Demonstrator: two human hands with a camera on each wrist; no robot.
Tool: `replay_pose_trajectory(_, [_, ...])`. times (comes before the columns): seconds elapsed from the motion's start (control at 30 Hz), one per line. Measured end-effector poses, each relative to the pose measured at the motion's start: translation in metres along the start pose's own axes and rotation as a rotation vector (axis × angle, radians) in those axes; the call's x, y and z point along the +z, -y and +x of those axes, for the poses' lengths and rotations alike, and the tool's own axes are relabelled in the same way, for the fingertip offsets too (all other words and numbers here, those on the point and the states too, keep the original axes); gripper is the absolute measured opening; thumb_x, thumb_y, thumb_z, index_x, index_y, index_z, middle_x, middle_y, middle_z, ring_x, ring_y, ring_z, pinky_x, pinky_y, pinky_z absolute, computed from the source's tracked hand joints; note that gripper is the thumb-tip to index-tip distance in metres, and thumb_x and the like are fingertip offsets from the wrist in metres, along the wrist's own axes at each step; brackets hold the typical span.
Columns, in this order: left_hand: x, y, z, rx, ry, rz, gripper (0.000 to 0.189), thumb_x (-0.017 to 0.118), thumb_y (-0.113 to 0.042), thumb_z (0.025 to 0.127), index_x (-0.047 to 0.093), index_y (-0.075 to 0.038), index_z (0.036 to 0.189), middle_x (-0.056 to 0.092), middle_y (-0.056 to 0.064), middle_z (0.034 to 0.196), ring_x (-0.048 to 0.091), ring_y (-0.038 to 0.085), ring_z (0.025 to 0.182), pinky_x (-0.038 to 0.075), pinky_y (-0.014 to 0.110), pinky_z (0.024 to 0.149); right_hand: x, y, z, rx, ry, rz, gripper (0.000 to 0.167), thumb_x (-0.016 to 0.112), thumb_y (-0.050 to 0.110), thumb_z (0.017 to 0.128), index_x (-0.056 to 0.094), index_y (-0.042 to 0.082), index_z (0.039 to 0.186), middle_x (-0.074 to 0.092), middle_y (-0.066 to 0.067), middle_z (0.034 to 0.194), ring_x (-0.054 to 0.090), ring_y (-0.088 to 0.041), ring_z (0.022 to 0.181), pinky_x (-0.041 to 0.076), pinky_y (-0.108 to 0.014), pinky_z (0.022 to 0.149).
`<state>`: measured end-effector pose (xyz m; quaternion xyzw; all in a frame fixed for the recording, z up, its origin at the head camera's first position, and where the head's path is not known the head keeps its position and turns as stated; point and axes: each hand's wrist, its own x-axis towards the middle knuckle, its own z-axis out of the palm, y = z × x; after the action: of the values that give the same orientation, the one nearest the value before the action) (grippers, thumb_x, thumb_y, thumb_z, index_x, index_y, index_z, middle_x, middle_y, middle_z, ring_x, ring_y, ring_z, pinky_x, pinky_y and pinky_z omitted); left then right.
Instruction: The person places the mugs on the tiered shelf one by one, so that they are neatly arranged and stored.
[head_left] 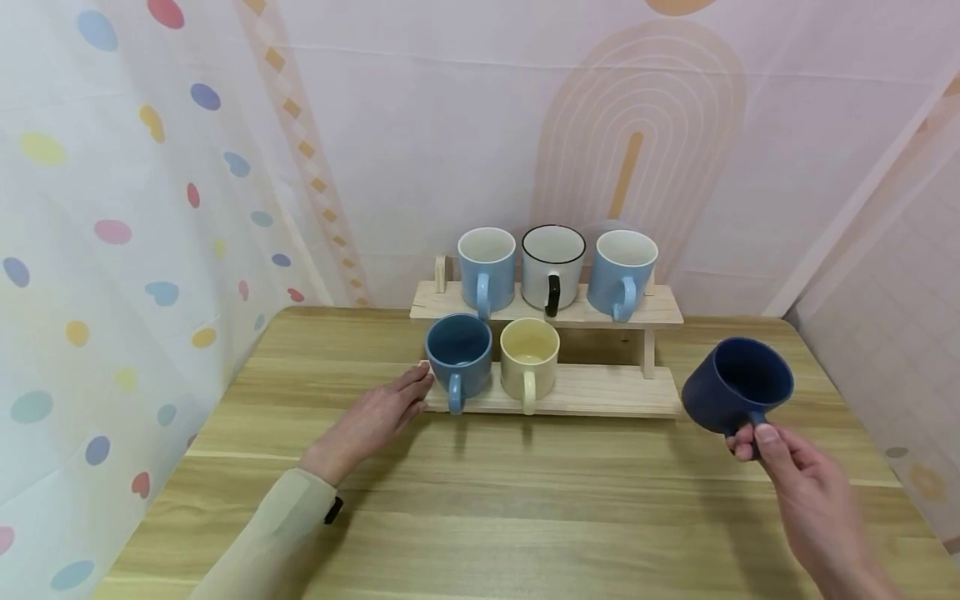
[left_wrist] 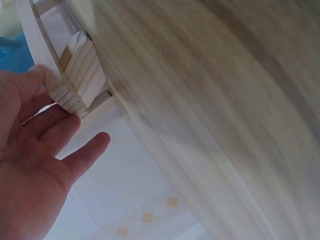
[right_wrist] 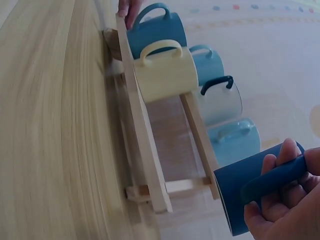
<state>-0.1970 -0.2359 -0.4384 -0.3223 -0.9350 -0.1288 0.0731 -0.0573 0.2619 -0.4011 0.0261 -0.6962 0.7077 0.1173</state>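
At the right in the head view, my right hand (head_left: pixel 813 492) grips a navy blue mug (head_left: pixel 705 396) by its handle, tilted above the table beside the rack. The right wrist view shows fingers curled around that handle (right_wrist: pixel 275 180). My left hand (head_left: pixel 375 421) holds the left end of a two-tier wooden rack (head_left: pixel 611 392); in the left wrist view its thumb and fingers grip the board end (left_wrist: pixel 70 100). On the lower tier stand a teal-blue mug (head_left: pixel 442 367) and a pale yellow mug (head_left: pixel 517 375), side by side, handles toward me.
The upper tier bears a light blue mug (head_left: pixel 468 279), a white mug (head_left: pixel 536 279) with black rim and handle, and another light blue mug (head_left: pixel 607 283). A patterned curtain (head_left: pixel 420 125) hangs behind the wood-grain table (head_left: pixel 525 508).
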Motion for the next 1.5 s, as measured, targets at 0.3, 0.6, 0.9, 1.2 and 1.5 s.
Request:
replay_pose_trajectory(0.3, [0.0, -0.001, -0.001, 0.008, -0.007, 0.0, 0.045, 0.063, -0.017, 0.105, 0.057, 0.004, 0.145, 0.049, 0.02, 0.155, 0.06, 0.039, 0.129, 0.053, 0.053, 0.099, 0.018, 0.001, 0.005, 0.026, 0.016, -0.03, 0.031, 0.049, 0.016, 0.111, 0.065, -0.011, 0.105, 0.071, 0.001, 0.09, 0.067, -0.01, 0.1, 0.036, -0.019, 0.095])
replay_pose_trajectory(0.6, [-0.001, -0.001, -0.001, -0.004, -0.002, -0.012, 0.046, 0.063, -0.016, 0.105, 0.056, 0.004, 0.146, 0.048, 0.02, 0.156, 0.059, 0.039, 0.131, 0.053, 0.052, 0.101, 0.04, 0.003, 0.008, 0.031, 0.039, -0.076, 0.035, 0.05, 0.019, 0.111, 0.063, -0.013, 0.105, 0.071, 0.001, 0.089, 0.064, -0.011, 0.1, 0.037, -0.019, 0.095])
replay_pose_trajectory(0.9, [-0.001, -0.001, -0.001, -0.014, 0.002, -0.024, 0.046, 0.063, -0.017, 0.105, 0.056, 0.002, 0.146, 0.048, 0.019, 0.156, 0.058, 0.038, 0.133, 0.052, 0.052, 0.102, 0.06, 0.002, 0.013, 0.043, 0.058, -0.119, 0.038, 0.05, 0.022, 0.111, 0.064, -0.013, 0.103, 0.071, 0.0, 0.09, 0.061, -0.012, 0.1, 0.038, -0.02, 0.094])
replay_pose_trajectory(1.2, [-0.001, -0.001, -0.002, -0.01, 0.004, -0.031, 0.045, 0.063, -0.018, 0.105, 0.057, 0.002, 0.145, 0.048, 0.019, 0.156, 0.059, 0.037, 0.131, 0.052, 0.051, 0.101, 0.077, -0.004, 0.017, 0.049, 0.07, -0.15, 0.036, 0.05, 0.02, 0.111, 0.065, -0.011, 0.102, 0.07, 0.0, 0.088, 0.062, -0.012, 0.098, 0.04, -0.02, 0.092])
replay_pose_trajectory(1.5, [-0.001, 0.0, -0.002, -0.016, 0.005, -0.038, 0.046, 0.063, -0.018, 0.105, 0.056, 0.002, 0.146, 0.047, 0.018, 0.157, 0.058, 0.037, 0.132, 0.051, 0.051, 0.103, 0.092, -0.009, 0.024, 0.04, 0.102, -0.179, 0.037, 0.048, 0.02, 0.112, 0.066, -0.011, 0.102, 0.069, 0.0, 0.086, 0.063, -0.012, 0.096, 0.043, -0.016, 0.092])
